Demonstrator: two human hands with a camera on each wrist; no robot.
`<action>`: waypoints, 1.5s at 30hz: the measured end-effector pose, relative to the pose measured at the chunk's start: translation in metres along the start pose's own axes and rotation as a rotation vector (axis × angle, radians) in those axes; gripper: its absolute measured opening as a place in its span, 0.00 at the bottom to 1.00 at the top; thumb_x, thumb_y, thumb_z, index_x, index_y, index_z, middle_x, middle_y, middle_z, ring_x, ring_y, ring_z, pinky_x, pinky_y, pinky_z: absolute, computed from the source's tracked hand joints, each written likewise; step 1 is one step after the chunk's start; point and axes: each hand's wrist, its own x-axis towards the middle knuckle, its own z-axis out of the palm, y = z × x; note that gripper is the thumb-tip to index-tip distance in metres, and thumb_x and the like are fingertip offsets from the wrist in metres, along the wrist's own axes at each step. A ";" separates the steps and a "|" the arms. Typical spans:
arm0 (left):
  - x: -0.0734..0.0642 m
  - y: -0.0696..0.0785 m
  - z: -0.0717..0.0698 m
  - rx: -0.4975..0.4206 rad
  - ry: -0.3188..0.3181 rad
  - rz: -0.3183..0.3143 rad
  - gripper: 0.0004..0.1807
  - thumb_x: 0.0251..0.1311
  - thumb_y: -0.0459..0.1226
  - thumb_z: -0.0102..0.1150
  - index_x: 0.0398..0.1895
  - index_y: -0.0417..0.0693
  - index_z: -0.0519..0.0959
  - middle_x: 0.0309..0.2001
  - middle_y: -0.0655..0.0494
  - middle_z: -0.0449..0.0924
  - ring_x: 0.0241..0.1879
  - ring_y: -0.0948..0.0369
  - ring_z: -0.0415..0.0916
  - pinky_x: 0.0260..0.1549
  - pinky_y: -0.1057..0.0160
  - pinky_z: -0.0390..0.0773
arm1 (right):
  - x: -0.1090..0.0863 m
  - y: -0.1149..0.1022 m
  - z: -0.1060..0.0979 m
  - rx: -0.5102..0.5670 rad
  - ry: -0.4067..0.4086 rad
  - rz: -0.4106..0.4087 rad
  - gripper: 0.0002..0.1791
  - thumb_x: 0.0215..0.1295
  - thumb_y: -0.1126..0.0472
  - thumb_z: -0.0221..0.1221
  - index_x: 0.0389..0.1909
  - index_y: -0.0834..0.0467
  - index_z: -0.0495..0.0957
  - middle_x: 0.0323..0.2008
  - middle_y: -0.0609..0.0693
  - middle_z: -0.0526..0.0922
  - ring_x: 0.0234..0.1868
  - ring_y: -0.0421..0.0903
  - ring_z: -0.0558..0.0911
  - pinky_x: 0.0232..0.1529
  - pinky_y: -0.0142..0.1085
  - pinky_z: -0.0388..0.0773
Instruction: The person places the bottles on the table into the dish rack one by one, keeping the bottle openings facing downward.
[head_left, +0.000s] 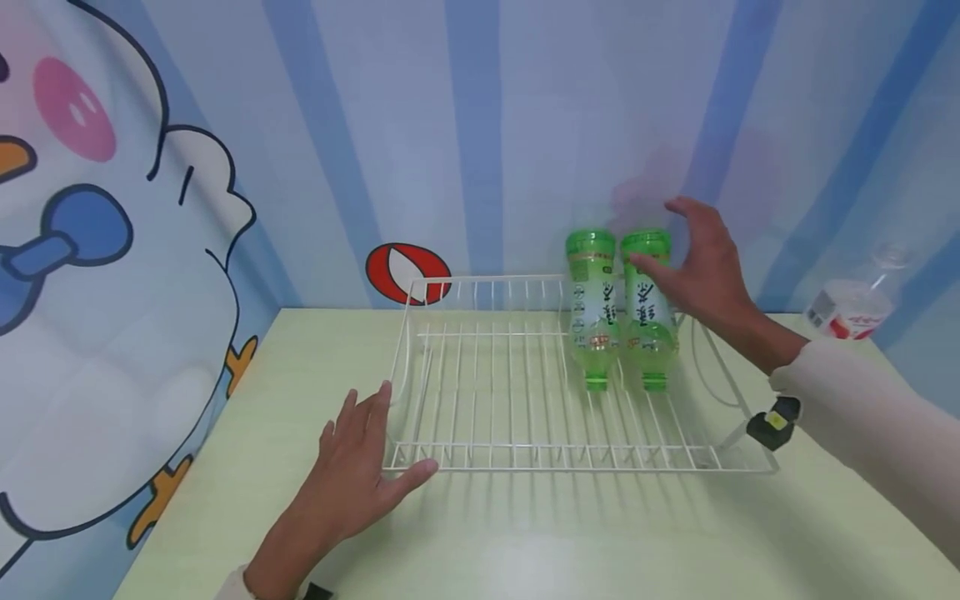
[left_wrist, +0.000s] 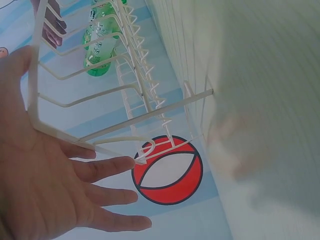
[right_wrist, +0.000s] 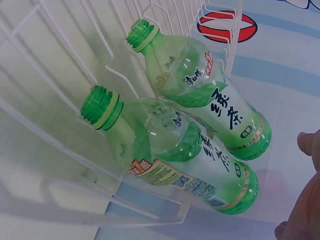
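Observation:
Two empty green tea bottles, a left one (head_left: 592, 308) and a right one (head_left: 649, 308), stand neck-down in a white wire rack (head_left: 487, 446), leaning at its back right. Their green necks (right_wrist: 102, 107) have no caps. My right hand (head_left: 708, 267) is beside the right bottle's base, thumb and fingers spread apart; the right wrist view shows a gap between the hand (right_wrist: 307, 185) and the bottles. At the rack's front left corner my left hand (head_left: 356, 467) rests against the wire frame, its fingers extended; the left wrist view shows the frame between thumb and fingers.
A clear bottle (head_left: 855, 300) with a red and white label is at the far right, near the back edge. The rack stands on a pale green table (head_left: 510, 550). Behind it rises a blue striped backdrop (head_left: 570, 125) with a printed cartoon bird and red ball.

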 end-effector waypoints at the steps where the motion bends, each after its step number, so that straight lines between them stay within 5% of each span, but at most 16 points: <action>1: 0.000 0.000 0.000 -0.001 0.000 -0.001 0.61 0.54 0.70 0.57 0.79 0.43 0.47 0.74 0.39 0.56 0.75 0.38 0.40 0.63 0.26 0.49 | -0.002 0.001 -0.002 0.001 0.003 0.000 0.43 0.64 0.53 0.66 0.74 0.62 0.58 0.73 0.62 0.59 0.74 0.60 0.57 0.70 0.59 0.54; 8: 0.000 0.002 -0.001 -0.011 -0.005 -0.020 0.60 0.54 0.69 0.59 0.79 0.42 0.47 0.74 0.38 0.55 0.76 0.38 0.39 0.64 0.26 0.48 | -0.022 0.008 -0.018 0.009 0.023 0.013 0.43 0.63 0.54 0.68 0.74 0.59 0.59 0.72 0.61 0.60 0.72 0.62 0.59 0.66 0.63 0.58; 16: -0.002 0.005 0.001 -0.018 -0.026 -0.053 0.61 0.54 0.68 0.61 0.79 0.44 0.46 0.75 0.38 0.53 0.76 0.39 0.36 0.64 0.26 0.46 | -0.061 0.013 -0.048 0.044 0.086 0.132 0.43 0.65 0.53 0.66 0.77 0.53 0.55 0.73 0.59 0.59 0.74 0.62 0.59 0.66 0.62 0.60; 23: -0.003 0.001 0.002 0.003 -0.005 -0.069 0.59 0.55 0.67 0.61 0.78 0.43 0.48 0.74 0.36 0.53 0.76 0.38 0.33 0.63 0.25 0.43 | -0.092 0.034 -0.065 0.021 0.249 0.156 0.41 0.65 0.59 0.66 0.76 0.52 0.59 0.74 0.51 0.60 0.74 0.56 0.61 0.72 0.46 0.58; 26: -0.002 0.001 0.001 0.011 0.007 -0.065 0.59 0.55 0.67 0.60 0.78 0.43 0.48 0.74 0.35 0.53 0.76 0.38 0.32 0.63 0.24 0.42 | -0.105 0.047 -0.069 -0.008 0.330 0.217 0.41 0.65 0.61 0.65 0.76 0.50 0.58 0.75 0.47 0.59 0.74 0.53 0.60 0.73 0.40 0.56; 32: -0.001 0.000 0.001 0.014 0.013 -0.068 0.59 0.55 0.67 0.59 0.78 0.41 0.49 0.73 0.35 0.54 0.76 0.38 0.32 0.63 0.24 0.42 | -0.123 0.081 -0.073 -0.061 0.428 0.309 0.44 0.65 0.61 0.65 0.77 0.52 0.53 0.76 0.51 0.55 0.75 0.51 0.57 0.74 0.45 0.53; 40: 0.000 0.000 0.002 0.026 0.031 -0.061 0.58 0.54 0.67 0.60 0.78 0.41 0.51 0.72 0.34 0.56 0.75 0.37 0.33 0.62 0.23 0.41 | -0.126 0.132 -0.066 0.034 0.389 0.599 0.53 0.64 0.51 0.65 0.79 0.46 0.38 0.80 0.47 0.42 0.79 0.50 0.46 0.74 0.53 0.49; 45: 0.001 0.001 0.004 0.027 0.025 -0.043 0.58 0.55 0.68 0.59 0.78 0.43 0.50 0.72 0.34 0.56 0.75 0.37 0.32 0.62 0.23 0.40 | -0.125 0.160 -0.062 0.089 0.359 0.703 0.57 0.62 0.48 0.66 0.79 0.46 0.34 0.80 0.51 0.39 0.78 0.56 0.46 0.72 0.57 0.50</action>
